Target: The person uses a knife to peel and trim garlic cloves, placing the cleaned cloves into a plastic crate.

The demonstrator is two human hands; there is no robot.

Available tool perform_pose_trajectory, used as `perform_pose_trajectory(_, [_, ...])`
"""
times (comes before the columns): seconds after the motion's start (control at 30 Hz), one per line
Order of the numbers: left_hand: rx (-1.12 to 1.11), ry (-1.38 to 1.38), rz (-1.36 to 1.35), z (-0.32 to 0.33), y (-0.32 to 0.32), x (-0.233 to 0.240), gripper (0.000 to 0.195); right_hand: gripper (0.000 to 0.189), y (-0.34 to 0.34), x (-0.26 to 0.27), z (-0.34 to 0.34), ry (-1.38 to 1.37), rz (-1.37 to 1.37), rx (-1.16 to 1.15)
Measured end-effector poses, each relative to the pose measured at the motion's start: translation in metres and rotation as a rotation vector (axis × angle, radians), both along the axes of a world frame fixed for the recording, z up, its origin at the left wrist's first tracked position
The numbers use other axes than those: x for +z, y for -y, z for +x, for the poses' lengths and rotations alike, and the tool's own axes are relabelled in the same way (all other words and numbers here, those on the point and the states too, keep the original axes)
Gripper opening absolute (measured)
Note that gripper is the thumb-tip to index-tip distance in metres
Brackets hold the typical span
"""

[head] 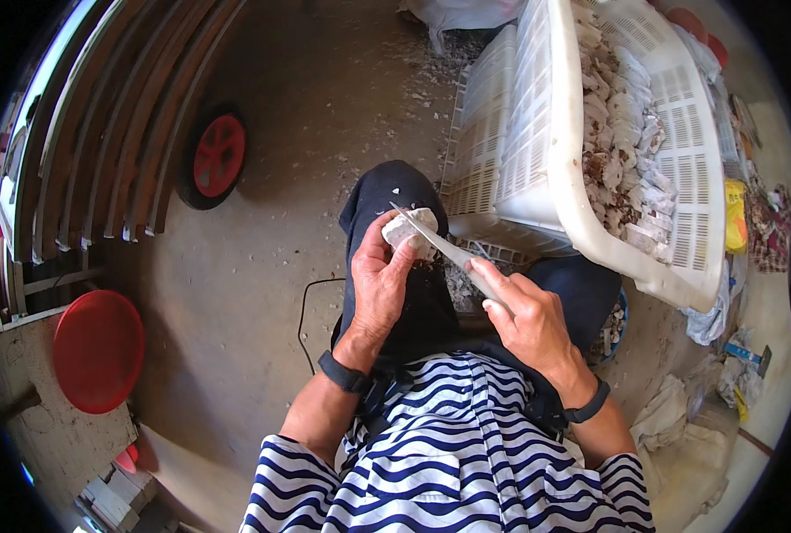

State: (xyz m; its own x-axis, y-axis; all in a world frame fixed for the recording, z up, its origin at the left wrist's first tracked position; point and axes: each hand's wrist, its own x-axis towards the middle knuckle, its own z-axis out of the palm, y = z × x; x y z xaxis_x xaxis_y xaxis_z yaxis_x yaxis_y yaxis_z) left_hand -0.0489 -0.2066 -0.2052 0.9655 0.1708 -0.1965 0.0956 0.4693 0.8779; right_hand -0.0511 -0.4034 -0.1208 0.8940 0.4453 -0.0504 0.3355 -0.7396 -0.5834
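Observation:
My left hand (pixel 381 270) holds a whitish, rough lump (pixel 402 230) between thumb and fingers, above one knee. In my right hand (pixel 532 313) is a knife (pixel 452 252) with a narrow pale blade and a greyish handle. The blade lies across the top of the lump, its tip pointing to the upper left beyond it. What the lump is made of cannot be told. A small white chip rests on the dark trousers (pixel 395 178) just above it.
At the right a tilted white plastic basket (pixel 565 153) holds many whitish and brown pieces, beside more crates (pixel 475 140). Scraps litter the floor. A red-hubbed wheel (pixel 219 153) and dark slats (pixel 122 133) stand at the left, above a round red object (pixel 99 351). A black cable (pixel 304 303) lies nearby.

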Motion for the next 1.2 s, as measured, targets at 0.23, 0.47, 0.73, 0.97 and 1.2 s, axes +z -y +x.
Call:
perform_pose_trajectory(0.23, [-0.003,-0.023,0.016,0.003,-0.001,0.002,0.039,0.058,-0.015,-0.004,0.008,0.091,-0.111,0.013])
perform_pose_trajectory(0.47, [0.014,-0.023,-0.001,0.002,-0.003,0.003,0.038,0.056,-0.012,-0.008,0.020,0.135,-0.032,0.043])
perform_pose_trajectory(0.73, [0.069,-0.068,-0.162,0.005,-0.005,-0.004,0.034,0.059,-0.001,-0.013,0.004,0.056,-0.001,0.028])
perform_pose_trajectory(0.97, [0.092,-0.134,-0.151,0.009,-0.008,-0.004,0.032,0.059,-0.018,-0.015,0.012,0.100,-0.115,0.026])
perform_pose_trajectory(1.2, [0.081,-0.076,-0.086,0.007,0.000,0.000,0.033,0.057,-0.022,-0.010,0.029,0.218,-0.147,-0.029])
